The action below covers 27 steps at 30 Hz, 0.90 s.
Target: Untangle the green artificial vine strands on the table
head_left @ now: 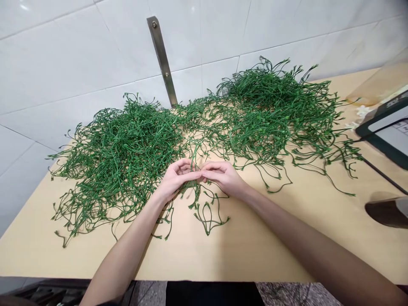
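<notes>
My left hand [178,177] and my right hand [222,175] meet over the middle of the table, fingertips touching. Both are closed in a pinch on thin green plastic stems [195,155], which poke up and hang down between the fingers. How many stems each hand holds I cannot make out. Just below my hands lie several loose stems [208,221] with small tufted ends. A big tangled heap of green stems [117,144] spreads beside my left hand. Another heap of green stems [264,106] lies beyond my right hand.
The pale wooden table [261,250] meets a tiled wall [105,51] at the back. A metal bracket [162,59] is fixed on that wall. At the right are a dark-edged device [389,127], small white pieces [362,111], a black cable [384,175] and a dark brown object [385,212].
</notes>
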### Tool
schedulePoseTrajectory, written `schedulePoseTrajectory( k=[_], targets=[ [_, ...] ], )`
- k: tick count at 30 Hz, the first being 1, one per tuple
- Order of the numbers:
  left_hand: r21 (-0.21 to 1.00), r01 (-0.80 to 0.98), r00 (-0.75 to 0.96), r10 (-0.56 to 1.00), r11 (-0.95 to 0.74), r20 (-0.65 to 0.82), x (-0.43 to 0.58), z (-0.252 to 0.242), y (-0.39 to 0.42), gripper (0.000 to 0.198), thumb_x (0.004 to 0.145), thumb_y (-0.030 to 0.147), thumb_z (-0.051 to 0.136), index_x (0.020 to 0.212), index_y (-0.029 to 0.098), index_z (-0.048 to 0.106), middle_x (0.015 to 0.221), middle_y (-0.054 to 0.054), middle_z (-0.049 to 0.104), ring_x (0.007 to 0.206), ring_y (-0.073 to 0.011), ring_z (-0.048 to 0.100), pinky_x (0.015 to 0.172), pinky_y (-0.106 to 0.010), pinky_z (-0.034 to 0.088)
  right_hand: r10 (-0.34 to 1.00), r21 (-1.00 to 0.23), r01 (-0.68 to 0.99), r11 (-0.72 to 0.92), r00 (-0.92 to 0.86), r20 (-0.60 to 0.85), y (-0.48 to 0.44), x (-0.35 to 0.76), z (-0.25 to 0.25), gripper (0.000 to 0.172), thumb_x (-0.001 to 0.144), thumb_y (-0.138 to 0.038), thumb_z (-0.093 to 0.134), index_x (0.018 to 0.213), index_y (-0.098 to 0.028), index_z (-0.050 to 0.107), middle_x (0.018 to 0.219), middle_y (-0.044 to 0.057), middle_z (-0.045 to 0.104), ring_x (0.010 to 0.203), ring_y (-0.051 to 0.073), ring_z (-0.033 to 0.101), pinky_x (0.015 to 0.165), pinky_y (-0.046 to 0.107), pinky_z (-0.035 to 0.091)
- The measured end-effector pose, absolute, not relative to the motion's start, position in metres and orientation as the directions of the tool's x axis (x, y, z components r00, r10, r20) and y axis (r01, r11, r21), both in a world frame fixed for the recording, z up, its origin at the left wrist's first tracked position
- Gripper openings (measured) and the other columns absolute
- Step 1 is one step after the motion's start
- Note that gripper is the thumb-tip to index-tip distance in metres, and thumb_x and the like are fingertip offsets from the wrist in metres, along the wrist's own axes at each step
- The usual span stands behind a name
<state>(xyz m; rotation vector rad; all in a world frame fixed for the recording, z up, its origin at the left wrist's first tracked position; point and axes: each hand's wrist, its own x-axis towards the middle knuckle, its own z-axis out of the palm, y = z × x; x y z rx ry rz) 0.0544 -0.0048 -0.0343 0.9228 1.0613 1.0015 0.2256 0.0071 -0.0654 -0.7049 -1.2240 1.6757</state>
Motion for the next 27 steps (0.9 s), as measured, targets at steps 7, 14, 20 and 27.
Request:
schedulePoseTrajectory(
  k=[7, 14, 20, 27],
  targets=[
    [0.908, -0.254, 0.193, 0.937, 0.334, -0.291, 0.051, -0.032, -0.002, 0.028, 0.059, 0.021, 0.083, 0.083, 0.012, 0.070, 0.070, -0.002, 0.070, 0.063, -0.0107, 0.064, 0.065, -0.022, 0.048, 0.910, -0.802, -0.525, -0.285, -0.411, -0.055, 0.011, 0.228, -0.064, 0.013, 0.065, -0.025, 0.077, 0.073, -0.015, 0.074, 0.074, 0.005, 0.069, 0.069, 0.015, 0.061, 0.070, 0.032, 0.048],
    [0.908, -0.252, 0.162, 0.940, 0.334, -0.300, 0.051, -0.031, -0.001, 0.030, 0.058, 0.021, 0.083, 0.085, 0.012, 0.075, 0.073, -0.004, 0.073, 0.066, -0.0121, 0.065, 0.068, -0.023, 0.050, 0.883, -0.683, -0.620, -0.385, -0.463, -0.078, 0.012, 0.233, -0.063, 0.006, 0.069, -0.021, 0.070, 0.070, -0.015, 0.069, 0.078, 0.006, 0.068, 0.082, 0.020, 0.064, 0.081, 0.035, 0.052],
    [0.888, -0.269, 0.205, 0.923, 0.372, -0.325, 0.052, -0.027, -0.002, 0.026, 0.058, 0.023, 0.083, 0.079, 0.010, 0.072, 0.060, -0.002, 0.065, 0.055, -0.0105, 0.058, 0.057, -0.022, 0.045, 0.865, -0.600, -0.657, -0.456, -0.486, -0.125, 0.012, 0.235, -0.062, 0.011, 0.074, -0.022, 0.065, 0.066, -0.016, 0.059, 0.073, 0.005, 0.066, 0.079, 0.020, 0.065, 0.090, 0.041, 0.051],
    [0.878, -0.278, 0.297, 0.904, 0.390, -0.307, 0.051, -0.028, -0.003, 0.022, 0.063, 0.025, 0.081, 0.074, 0.009, 0.070, 0.053, 0.002, 0.053, 0.054, -0.0077, 0.052, 0.057, -0.020, 0.045, 0.824, -0.568, -0.632, -0.527, -0.544, -0.159, 0.010, 0.236, -0.057, 0.011, 0.073, -0.019, 0.067, 0.067, -0.016, 0.058, 0.067, 0.001, 0.060, 0.062, 0.016, 0.060, 0.066, 0.034, 0.053]
  ],
)
